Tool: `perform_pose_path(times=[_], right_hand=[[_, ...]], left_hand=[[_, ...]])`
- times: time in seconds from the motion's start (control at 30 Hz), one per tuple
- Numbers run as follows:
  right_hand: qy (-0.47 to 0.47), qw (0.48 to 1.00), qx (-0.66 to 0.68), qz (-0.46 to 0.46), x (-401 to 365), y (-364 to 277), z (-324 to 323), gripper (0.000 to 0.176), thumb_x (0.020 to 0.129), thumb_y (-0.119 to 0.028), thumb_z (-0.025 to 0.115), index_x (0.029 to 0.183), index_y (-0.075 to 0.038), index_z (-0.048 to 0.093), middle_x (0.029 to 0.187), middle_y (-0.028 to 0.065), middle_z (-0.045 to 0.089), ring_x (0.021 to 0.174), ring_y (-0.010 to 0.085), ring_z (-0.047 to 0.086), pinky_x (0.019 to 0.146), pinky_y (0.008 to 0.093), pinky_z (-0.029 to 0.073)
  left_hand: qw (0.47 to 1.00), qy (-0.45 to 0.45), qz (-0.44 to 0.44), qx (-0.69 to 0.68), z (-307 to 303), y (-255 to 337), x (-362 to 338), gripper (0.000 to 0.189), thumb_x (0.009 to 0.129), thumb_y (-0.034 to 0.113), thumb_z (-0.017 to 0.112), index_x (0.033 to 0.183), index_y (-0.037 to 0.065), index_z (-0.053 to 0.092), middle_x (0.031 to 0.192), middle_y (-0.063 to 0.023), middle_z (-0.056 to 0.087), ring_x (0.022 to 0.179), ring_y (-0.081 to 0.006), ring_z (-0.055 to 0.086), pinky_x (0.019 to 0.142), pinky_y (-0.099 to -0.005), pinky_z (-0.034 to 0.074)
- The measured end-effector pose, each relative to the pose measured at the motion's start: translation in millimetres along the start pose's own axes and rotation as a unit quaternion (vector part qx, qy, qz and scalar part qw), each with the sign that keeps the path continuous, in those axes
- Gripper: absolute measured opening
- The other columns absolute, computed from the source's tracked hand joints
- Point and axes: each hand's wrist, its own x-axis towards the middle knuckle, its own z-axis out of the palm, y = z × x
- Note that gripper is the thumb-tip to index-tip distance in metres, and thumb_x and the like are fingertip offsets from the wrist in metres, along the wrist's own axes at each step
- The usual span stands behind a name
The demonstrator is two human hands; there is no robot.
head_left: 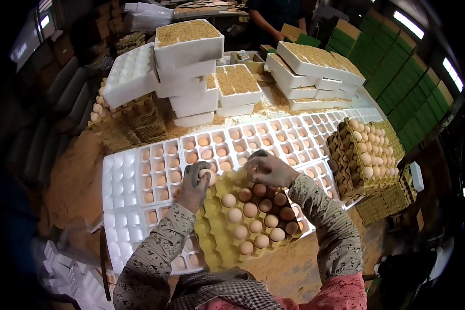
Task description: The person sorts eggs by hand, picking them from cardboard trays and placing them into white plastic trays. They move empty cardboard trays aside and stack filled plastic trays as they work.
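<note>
My left hand (192,188), in a grey-stained glove, is closed around a pale egg (207,177) near the upper left corner of a yellow pulp egg tray (212,235). Over the tray's far edge, my right hand (270,170) has its fingers curled together; what they hold, if anything, is hidden. Several brown eggs (250,210) sit in the middle and right of this tray, while its left cups hold none. Beyond and beneath it, white foam trays (121,178) cover the table, many of their square cells holding single eggs.
Stacked pulp trays with eggs (364,155) stand at the right, another tray stack (126,124) at the left. Foam boxes topped with husk-like filling (188,33) are piled behind, with more foam boxes (315,64) at back right. A person (274,20) stands across the table. Green cartons (398,77) line the right side.
</note>
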Motion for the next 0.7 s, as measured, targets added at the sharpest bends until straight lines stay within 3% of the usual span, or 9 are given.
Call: perform_pose_path(times=[0.1, 0.23, 0.33, 0.4, 0.47, 0.5, 0.57, 0.67, 0.7], right_hand=[[-0.084, 0.905, -0.415, -0.030, 19.6, 21.2, 50.6, 0.032, 0.079, -0.033, 0.065, 0.104, -0.013, 0.065, 0.112, 0.0079, 0.056, 0.088, 0.0307, 0.062, 0.081, 0.0392, 0.049], [-0.147, 0.882, -0.449, -0.013, 31.3, 3.8, 46.6, 0.030, 0.079, -0.033, 0.063, 0.100, -0.011, 0.067, 0.108, 0.0077, 0.059, 0.091, 0.0314, 0.062, 0.079, 0.0401, 0.049], [-0.143, 0.932, -0.312, -0.115, 23.9, 13.2, 13.2, 0.023, 0.083, -0.018, 0.060, 0.098, -0.003, 0.067, 0.105, 0.0112, 0.063, 0.094, 0.0307, 0.062, 0.080, 0.0369, 0.050], [-0.101, 0.990, 0.018, -0.101, 12.0, 49.1, -9.3, 0.029, 0.082, -0.016, 0.063, 0.108, -0.003, 0.064, 0.112, 0.0118, 0.061, 0.093, 0.0269, 0.062, 0.083, 0.0352, 0.050], [-0.108, 0.959, 0.250, 0.075, -12.9, 50.3, -20.0, 0.043, 0.083, -0.017, 0.065, 0.124, -0.006, 0.054, 0.122, 0.0118, 0.055, 0.098, 0.0254, 0.060, 0.086, 0.0350, 0.049], [-0.097, 0.952, 0.273, 0.100, -21.5, 48.2, -20.8, 0.047, 0.084, -0.018, 0.065, 0.127, -0.008, 0.051, 0.125, 0.0116, 0.053, 0.099, 0.0259, 0.060, 0.087, 0.0355, 0.049], [-0.077, 0.988, -0.111, -0.072, -20.9, 43.3, -8.7, 0.052, 0.083, -0.024, 0.064, 0.131, -0.011, 0.048, 0.123, 0.0121, 0.054, 0.097, 0.0277, 0.061, 0.084, 0.0375, 0.050], [-0.173, 0.922, -0.346, -0.010, -24.5, -14.0, 18.3, 0.051, 0.077, -0.028, 0.063, 0.125, -0.014, 0.053, 0.117, 0.0133, 0.056, 0.093, 0.0301, 0.062, 0.082, 0.0388, 0.050], [-0.203, 0.880, -0.429, 0.028, -26.1, -18.8, 29.1, 0.050, 0.075, -0.027, 0.064, 0.123, -0.015, 0.054, 0.117, 0.0139, 0.056, 0.092, 0.0300, 0.062, 0.081, 0.0390, 0.051]], left_hand=[[0.982, -0.031, 0.060, 0.178, -2.7, 10.7, -4.5, 0.041, 0.084, 0.031, 0.059, 0.120, 0.012, 0.055, 0.108, -0.0128, 0.058, 0.100, -0.0281, 0.058, 0.086, -0.0376, 0.048], [0.851, -0.227, 0.090, 0.465, 27.9, 21.1, -25.1, 0.040, 0.084, 0.033, 0.058, 0.117, 0.010, 0.057, 0.107, -0.0112, 0.058, 0.095, -0.0288, 0.060, 0.082, -0.0370, 0.049], [0.810, -0.276, 0.088, 0.510, 32.2, 24.3, -17.7, 0.044, 0.084, 0.030, 0.057, 0.122, 0.009, 0.054, 0.112, -0.0126, 0.059, 0.089, -0.0288, 0.062, 0.079, -0.0394, 0.049], [0.867, -0.238, 0.091, 0.428, 18.4, 12.9, -19.8, 0.044, 0.085, 0.029, 0.056, 0.124, 0.008, 0.053, 0.112, -0.0132, 0.059, 0.087, -0.0274, 0.062, 0.075, -0.0375, 0.050], [0.913, -0.202, 0.097, 0.341, -0.3, 17.3, -22.8, 0.044, 0.086, 0.027, 0.055, 0.126, 0.007, 0.052, 0.111, -0.0139, 0.059, 0.085, -0.0260, 0.062, 0.070, -0.0355, 0.051], [0.983, -0.166, -0.073, 0.006, -12.2, 37.1, -24.8, 0.044, 0.088, 0.026, 0.054, 0.127, 0.008, 0.050, 0.110, -0.0135, 0.058, 0.086, -0.0236, 0.062, 0.066, -0.0314, 0.051], [0.887, -0.103, -0.217, -0.395, -26.7, 45.0, -28.9, 0.042, 0.091, 0.024, 0.051, 0.131, 0.009, 0.047, 0.112, -0.0115, 0.055, 0.089, -0.0180, 0.060, 0.057, -0.0204, 0.049], [0.897, -0.158, -0.229, -0.343, -30.1, 47.1, -26.2, 0.043, 0.091, 0.025, 0.051, 0.130, 0.008, 0.048, 0.118, -0.0116, 0.051, 0.093, -0.0176, 0.060, 0.065, -0.0226, 0.051], [0.968, -0.211, -0.122, -0.057, -20.7, 51.0, -24.0, 0.041, 0.089, 0.032, 0.055, 0.122, 0.006, 0.054, 0.118, -0.0137, 0.051, 0.096, -0.0190, 0.059, 0.073, -0.0275, 0.050]])
